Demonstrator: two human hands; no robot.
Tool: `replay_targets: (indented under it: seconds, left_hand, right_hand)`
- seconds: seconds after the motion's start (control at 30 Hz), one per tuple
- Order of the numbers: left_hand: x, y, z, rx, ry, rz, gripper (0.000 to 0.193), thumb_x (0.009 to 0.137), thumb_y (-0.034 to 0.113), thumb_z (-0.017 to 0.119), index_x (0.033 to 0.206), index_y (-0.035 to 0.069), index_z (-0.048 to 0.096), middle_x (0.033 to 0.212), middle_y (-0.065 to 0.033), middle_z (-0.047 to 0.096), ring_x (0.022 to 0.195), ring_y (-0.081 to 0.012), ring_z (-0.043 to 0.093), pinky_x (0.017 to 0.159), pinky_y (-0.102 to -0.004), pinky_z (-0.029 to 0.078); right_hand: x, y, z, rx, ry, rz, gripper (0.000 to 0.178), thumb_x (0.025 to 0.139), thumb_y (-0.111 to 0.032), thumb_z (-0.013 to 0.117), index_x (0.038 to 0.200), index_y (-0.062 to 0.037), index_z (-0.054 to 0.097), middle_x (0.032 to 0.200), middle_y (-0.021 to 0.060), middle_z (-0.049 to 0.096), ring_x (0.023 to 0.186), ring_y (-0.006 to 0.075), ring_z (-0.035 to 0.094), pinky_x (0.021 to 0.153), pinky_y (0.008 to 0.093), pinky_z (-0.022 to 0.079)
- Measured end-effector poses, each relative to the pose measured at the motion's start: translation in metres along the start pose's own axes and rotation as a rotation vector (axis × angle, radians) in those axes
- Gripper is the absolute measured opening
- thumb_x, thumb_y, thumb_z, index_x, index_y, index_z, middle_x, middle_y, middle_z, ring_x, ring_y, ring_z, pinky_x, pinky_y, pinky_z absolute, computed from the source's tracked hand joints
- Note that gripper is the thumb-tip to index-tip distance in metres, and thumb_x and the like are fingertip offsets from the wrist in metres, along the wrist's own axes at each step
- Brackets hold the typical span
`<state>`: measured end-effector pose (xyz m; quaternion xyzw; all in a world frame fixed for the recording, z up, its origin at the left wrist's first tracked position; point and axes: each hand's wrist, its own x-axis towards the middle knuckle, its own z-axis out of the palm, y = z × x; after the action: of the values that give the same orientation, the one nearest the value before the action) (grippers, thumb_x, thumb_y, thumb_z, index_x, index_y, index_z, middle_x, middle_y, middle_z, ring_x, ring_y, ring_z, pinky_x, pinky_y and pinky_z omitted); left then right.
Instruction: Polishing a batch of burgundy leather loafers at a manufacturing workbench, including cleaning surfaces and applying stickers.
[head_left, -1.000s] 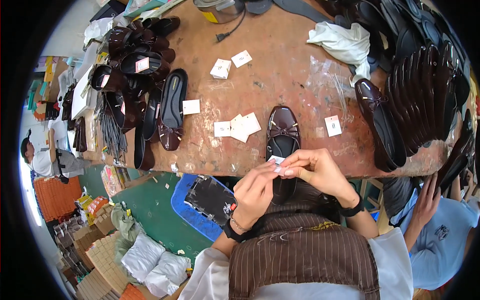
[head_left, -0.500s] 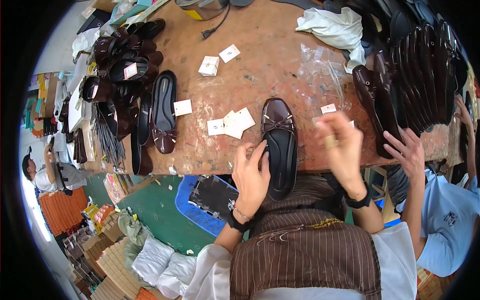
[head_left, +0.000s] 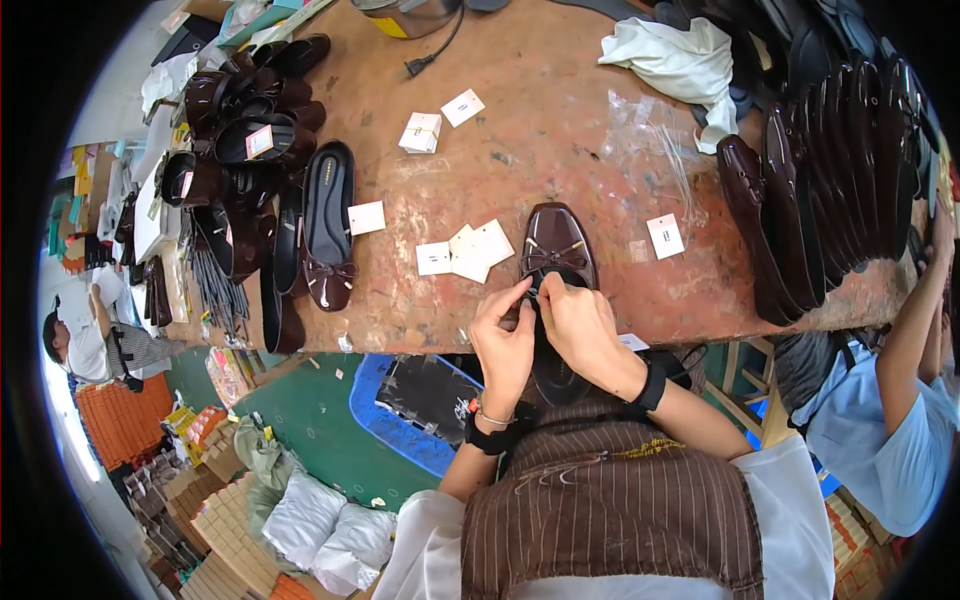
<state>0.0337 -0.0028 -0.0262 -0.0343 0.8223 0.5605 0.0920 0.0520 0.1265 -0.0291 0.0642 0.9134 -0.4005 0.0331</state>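
A glossy dark burgundy loafer with a bow (head_left: pixel 556 225) lies at the near table edge, its toe pointing away from me. My left hand (head_left: pixel 504 345) pinches its left rim, just behind the bow. My right hand (head_left: pixel 582 328) reaches over the shoe's opening, its fingertips pressed together against those of my left hand. Whatever small thing sits between the right fingertips is hidden. Beside my right wrist, a white card (head_left: pixel 632 342) partly shows at the table edge. Left of the shoe lie several overlapping white tags (head_left: pixel 470 250); a single tag (head_left: pixel 665 236) rests to its right.
A tagged burgundy shoe (head_left: pixel 328 225) lies left, beside a heap of similar shoes (head_left: pixel 265 140). At right stands a row of shoes (head_left: pixel 800 190). Farther back are a tag stack (head_left: pixel 420 132), a white cloth (head_left: pixel 670 60) and a plug (head_left: pixel 418 66). A co-worker's arm (head_left: pixel 915 300) is at far right.
My right hand has come left from over the table to the loafer and closed its fingers there. The co-worker's hand has drawn back from the shoe row, which sits slightly farther right.
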Motion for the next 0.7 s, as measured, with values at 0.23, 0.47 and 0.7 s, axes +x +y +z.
replay_targets:
  seconds: [0.23, 0.47, 0.7]
  left_hand:
    - [-0.006, 0.009, -0.001, 0.554, 0.015, 0.318, 0.029, 0.089, 0.006, 0.065, 0.117, 0.006, 0.072, 0.091, -0.0129, 0.067, 0.092, -0.0354, 0.06, 0.078, -0.0429, 0.052]
    - [-0.008, 0.034, -0.003, 0.672, 0.038, 0.284, 0.026, 0.087, 0.007, 0.068, 0.111, 0.008, 0.075, 0.106, -0.013, 0.064, 0.098, -0.0348, 0.06, 0.081, -0.0436, 0.052]
    - [-0.009, 0.028, -0.003, 0.671, 0.023, 0.243, 0.019, 0.087, 0.012, 0.069, 0.104, 0.011, 0.077, 0.105, -0.0079, 0.064, 0.099, -0.0305, 0.062, 0.077, -0.0424, 0.055]
  right_hand:
    - [0.002, -0.003, 0.003, 0.073, 0.074, 0.011, 0.008, 0.092, -0.006, 0.059, 0.092, 0.0004, 0.054, 0.079, 0.024, 0.068, 0.07, 0.0443, 0.067, 0.059, 0.0516, 0.053]
    - [0.0, 0.0, -0.007, 0.118, 0.037, -0.046, 0.007, 0.087, -0.001, 0.06, 0.092, -0.0017, 0.055, 0.073, 0.0234, 0.067, 0.067, 0.044, 0.067, 0.057, 0.0527, 0.052]
    - [0.0, 0.0, -0.008, 0.024, -0.006, -0.035, 0.01, 0.091, -0.01, 0.063, 0.091, -0.0009, 0.058, 0.075, 0.0238, 0.068, 0.068, 0.0441, 0.067, 0.058, 0.0522, 0.053]
